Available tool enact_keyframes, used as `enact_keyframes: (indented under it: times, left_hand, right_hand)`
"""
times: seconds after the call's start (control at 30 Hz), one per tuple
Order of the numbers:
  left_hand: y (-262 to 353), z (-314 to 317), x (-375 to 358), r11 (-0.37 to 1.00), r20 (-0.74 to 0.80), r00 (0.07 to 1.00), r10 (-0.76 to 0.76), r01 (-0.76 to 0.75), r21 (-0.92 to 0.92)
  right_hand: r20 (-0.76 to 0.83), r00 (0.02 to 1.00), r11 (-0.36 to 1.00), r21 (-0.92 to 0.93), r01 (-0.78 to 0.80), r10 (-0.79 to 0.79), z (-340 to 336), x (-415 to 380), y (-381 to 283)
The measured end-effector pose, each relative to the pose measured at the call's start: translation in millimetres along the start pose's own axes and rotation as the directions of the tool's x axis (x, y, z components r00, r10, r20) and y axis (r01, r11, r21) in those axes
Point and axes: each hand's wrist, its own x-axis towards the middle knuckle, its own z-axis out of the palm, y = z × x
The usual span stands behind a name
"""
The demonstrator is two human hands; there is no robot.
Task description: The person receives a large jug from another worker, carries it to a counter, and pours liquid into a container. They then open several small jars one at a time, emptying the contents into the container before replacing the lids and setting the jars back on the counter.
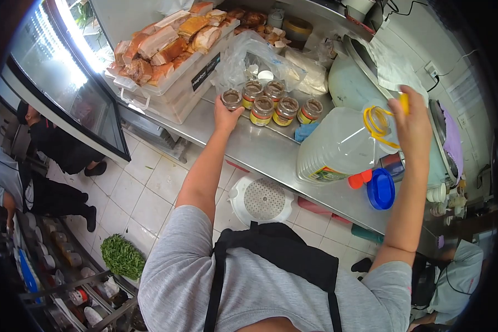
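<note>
My left hand [225,115] is closed around a small open glass jar [232,99] at the steel counter. Several similar open jars [262,110] with yellow-and-red labels stand in a cluster just right of it, a dark residue inside. My right hand [415,124] grips the yellow handle [404,103] at the neck of a large clear plastic jug [333,145]. The jug's mouth is uncapped, and it leans on the counter. A blue lid [380,188] and a red cap [359,179] lie beside its base. A blue cloth [306,131] sits between the jars and the jug.
A clear bin [171,102] heaped with meat pieces occupies the counter's left part. Plastic bags [254,58] lie behind the jars. A large covered pot [348,83] stands at right. Below are a white perforated stool [264,199] and leafy greens [122,256]. Other people stand at left and lower right.
</note>
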Motion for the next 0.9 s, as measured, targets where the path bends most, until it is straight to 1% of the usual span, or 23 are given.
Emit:
enact_keyframes:
  times: [0.07, 0.1, 0.17, 0.2, 0.27, 0.3, 0.33, 0.4, 0.47, 0.5, 0.57, 0.6, 0.7, 0.77, 0.8, 0.83, 0.87, 0.9]
  left_hand:
    - [14, -5, -6, 0.992, -0.032, 0.999, -0.003, 0.007, 0.129]
    - [20, -9, -10, 0.991, -0.081, 0.996, -0.031, 0.041, 0.129]
    - [38, -18, -25, 0.986, -0.181, 0.979, -0.089, 0.112, 0.120]
    - [47, -17, -32, 0.996, -0.222, 0.975, 0.010, 0.009, 0.084]
    - [68, -6, -50, 0.979, -0.310, 0.929, 0.203, -0.203, 0.034]
    - [90, 1, -61, 0.956, -0.198, 0.946, 0.258, -0.280, -0.092]
    - [119, 8, -74, 0.915, -0.092, 0.942, 0.322, -0.334, -0.225]
    - [170, 23, -96, 0.799, 0.018, 0.841, 0.541, -0.507, -0.325]
    - [210, 30, -108, 0.725, 0.151, 0.740, 0.655, -0.560, -0.402]
    - [225, 35, -111, 0.727, 0.192, 0.726, 0.660, -0.554, -0.405]
    - [245, 43, -116, 0.730, 0.273, 0.690, 0.670, -0.545, -0.414]
    - [248, 45, -117, 0.749, 0.298, 0.693, 0.656, -0.554, -0.362]
    - [258, 63, -124, 0.774, 0.374, 0.680, 0.631, -0.586, -0.240]
    - [253, 69, -126, 0.772, 0.410, 0.668, 0.621, -0.614, -0.168]
    - [254, 70, -125, 0.778, 0.428, 0.666, 0.611, -0.604, -0.171]
    - [257, 67, -124, 0.788, 0.444, 0.668, 0.597, -0.592, -0.170]
    - [257, 66, -126, 0.801, 0.463, 0.671, 0.579, -0.576, -0.165]
    - [257, 65, -126, 0.799, 0.464, 0.669, 0.580, -0.578, -0.165]
  right_hand:
    - [0.243, 0.963, 0.992, 0.078, 0.098, -0.115, 11, 2, -6]
    - [0.349, 0.921, 0.979, 0.161, 0.122, -0.172, 16, 1, -1]
    - [0.371, 0.903, 0.968, 0.199, 0.153, -0.219, 22, -5, 2]
    - [0.379, 0.893, 0.961, 0.220, 0.168, -0.243, 24, -7, 3]
    - [0.400, 0.882, 0.950, 0.280, 0.139, -0.247, 24, -5, 5]
    - [0.411, 0.876, 0.942, 0.312, 0.125, -0.252, 24, -5, 7]
    - [0.379, 0.882, 0.929, 0.336, 0.152, -0.281, 26, -6, 9]
    - [0.314, 0.888, 0.902, 0.379, 0.208, -0.336, 28, -11, 16]
    - [0.387, 0.839, 0.907, 0.328, 0.263, -0.383, 20, -11, 23]
    - [0.422, 0.813, 0.907, 0.303, 0.291, -0.401, 16, -9, 24]
    - [0.502, 0.746, 0.886, 0.384, 0.261, -0.437, 5, -5, 27]
    - [0.538, 0.712, 0.877, 0.417, 0.240, -0.451, -1, -3, 30]
    - [0.720, 0.601, 0.931, 0.342, 0.129, -0.348, -11, 12, 28]
    - [0.754, 0.587, 0.955, 0.251, 0.160, -0.296, -11, 18, 30]
    - [0.766, 0.580, 0.961, 0.213, 0.177, -0.276, -10, 22, 27]
    - [0.762, 0.616, 0.979, 0.127, 0.162, -0.201, -10, 25, 22]
    - [0.779, 0.619, 0.978, -0.034, 0.204, -0.102, -6, 28, 15]
    - [0.783, 0.622, 0.951, -0.190, 0.245, -0.004, 1, 32, 8]
